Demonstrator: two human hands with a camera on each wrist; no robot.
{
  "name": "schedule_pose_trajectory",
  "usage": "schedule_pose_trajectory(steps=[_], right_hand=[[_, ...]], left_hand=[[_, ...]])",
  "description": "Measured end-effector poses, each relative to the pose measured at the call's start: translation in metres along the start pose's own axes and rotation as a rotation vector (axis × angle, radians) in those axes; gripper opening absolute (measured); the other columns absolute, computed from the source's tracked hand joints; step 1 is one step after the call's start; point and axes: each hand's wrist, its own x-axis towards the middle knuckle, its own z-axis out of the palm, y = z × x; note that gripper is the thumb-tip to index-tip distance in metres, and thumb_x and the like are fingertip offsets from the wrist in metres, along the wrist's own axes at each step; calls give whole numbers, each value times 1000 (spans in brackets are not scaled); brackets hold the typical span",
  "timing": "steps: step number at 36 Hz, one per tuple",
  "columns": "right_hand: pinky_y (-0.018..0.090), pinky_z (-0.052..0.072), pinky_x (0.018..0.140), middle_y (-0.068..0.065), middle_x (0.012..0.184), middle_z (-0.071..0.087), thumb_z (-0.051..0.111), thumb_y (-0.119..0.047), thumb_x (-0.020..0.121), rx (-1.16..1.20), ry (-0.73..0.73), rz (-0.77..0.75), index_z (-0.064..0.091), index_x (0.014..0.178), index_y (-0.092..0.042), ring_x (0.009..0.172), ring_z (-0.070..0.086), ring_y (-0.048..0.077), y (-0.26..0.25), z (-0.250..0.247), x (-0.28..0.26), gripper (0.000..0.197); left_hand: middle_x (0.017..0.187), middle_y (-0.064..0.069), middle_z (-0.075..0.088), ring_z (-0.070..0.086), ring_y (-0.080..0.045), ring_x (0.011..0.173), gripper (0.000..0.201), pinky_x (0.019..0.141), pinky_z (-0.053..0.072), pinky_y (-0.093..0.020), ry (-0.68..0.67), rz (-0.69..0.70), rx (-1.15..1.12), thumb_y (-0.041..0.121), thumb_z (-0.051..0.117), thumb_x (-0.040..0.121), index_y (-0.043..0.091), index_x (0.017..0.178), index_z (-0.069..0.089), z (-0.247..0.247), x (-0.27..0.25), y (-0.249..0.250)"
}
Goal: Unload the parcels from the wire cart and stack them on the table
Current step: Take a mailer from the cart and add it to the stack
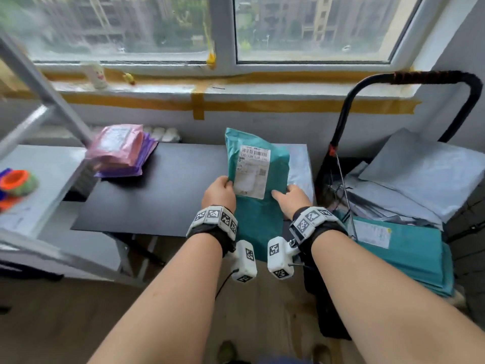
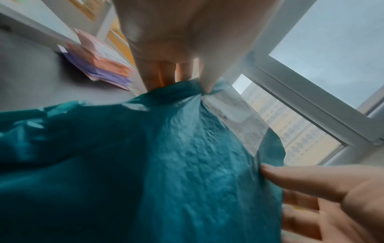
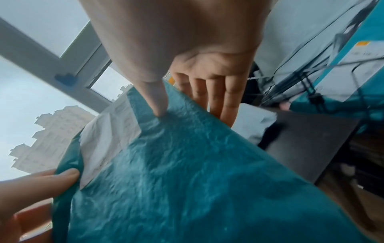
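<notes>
You've got the teal parcel [image 1: 258, 164] held up over the right end of the black table [image 1: 157, 195], label [image 1: 253, 174] facing you, its top end tipped toward the window. Your left hand [image 1: 219, 193] pinches its left edge, thumb on the front by the label corner and fingers [image 2: 158, 74] tucked behind. Your right hand [image 1: 290, 198] has the right edge the same way: thumb pressed on the front, fingers [image 3: 216, 95] stretched out flat along the back. The wrist views are blurry, so I can't say how firm either grip is. A pink and purple stack [image 1: 123, 151] sits at the table's far left corner. On your right, the wire cart [image 1: 341, 164] holds grey mailers [image 1: 420, 174] and more teal ones [image 1: 409, 258].
</notes>
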Motion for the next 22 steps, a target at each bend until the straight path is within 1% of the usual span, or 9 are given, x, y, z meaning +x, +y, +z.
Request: schedule_pose_trajectory(steps=[2, 4, 6, 8, 11, 13, 16, 18, 22], right_hand=[[33, 51, 86, 6, 107, 68, 58, -31, 90, -29, -17, -3, 62, 112, -11, 98, 64, 28, -17, 29, 0, 30], [33, 51, 84, 9, 108, 68, 58, -28, 90, -41, -25, -16, 62, 113, -9, 98, 64, 29, -32, 57, 1, 30], [30, 48, 77, 10, 107, 67, 57, -27, 90, -77, -42, -21, 61, 112, -7, 96, 63, 30, -47, 81, 0, 31], [27, 43, 72, 10, 103, 66, 56, -27, 89, -109, -55, -20, 59, 110, -6, 91, 62, 30, -60, 104, -1, 30], [29, 44, 71, 10, 100, 65, 55, -19, 85, -122, -68, -10, 57, 106, -7, 85, 60, 28, -78, 130, 1, 24], [31, 46, 73, 10, 98, 63, 54, -13, 82, -133, -88, 12, 55, 105, -8, 86, 60, 29, -88, 143, 3, 24], [36, 54, 79, 10, 95, 67, 56, -15, 73, -149, -134, 21, 59, 102, -9, 87, 65, 30, -97, 161, 13, 30], [36, 55, 76, 9, 91, 69, 54, -17, 67, -167, -154, 14, 62, 98, -9, 84, 67, 30, -100, 173, 24, 32], [31, 48, 71, 9, 94, 68, 53, -13, 77, -219, -164, 20, 60, 103, -10, 84, 64, 29, -109, 190, 47, 27]], left_hand=[[109, -8, 64, 56, -30, 94, 27, 77, 38, -28, -27, -6, 8, 22, 39, 99, 17, 112, 61, -22, 10, -22], [112, -8, 65, 58, -32, 102, 30, 80, 40, -28, -66, -14, 17, 18, 40, 96, 19, 116, 62, -42, 20, -44], [113, -4, 67, 59, -29, 101, 36, 80, 41, -26, -100, -33, 7, 15, 43, 92, 26, 121, 61, -60, 27, -64], [111, -1, 67, 62, -26, 100, 40, 80, 43, -25, -112, -52, -9, 14, 48, 88, 28, 123, 60, -75, 32, -83], [104, 0, 69, 64, -24, 98, 37, 77, 44, -25, -102, -75, -30, 13, 53, 82, 27, 116, 61, -92, 41, -105], [104, -3, 69, 62, -27, 98, 31, 75, 42, -25, -72, -108, 20, 12, 54, 83, 22, 111, 63, -101, 49, -116], [105, -11, 69, 62, -33, 100, 20, 78, 46, -30, -38, -173, 69, 11, 55, 85, 14, 100, 68, -108, 67, -131], [105, -12, 69, 62, -33, 100, 17, 81, 47, -32, -32, -214, 83, 12, 57, 85, 14, 97, 68, -110, 78, -139], [108, -12, 68, 60, -33, 102, 22, 78, 45, -30, -19, -247, 114, 8, 51, 86, 15, 98, 68, -109, 104, -150]])
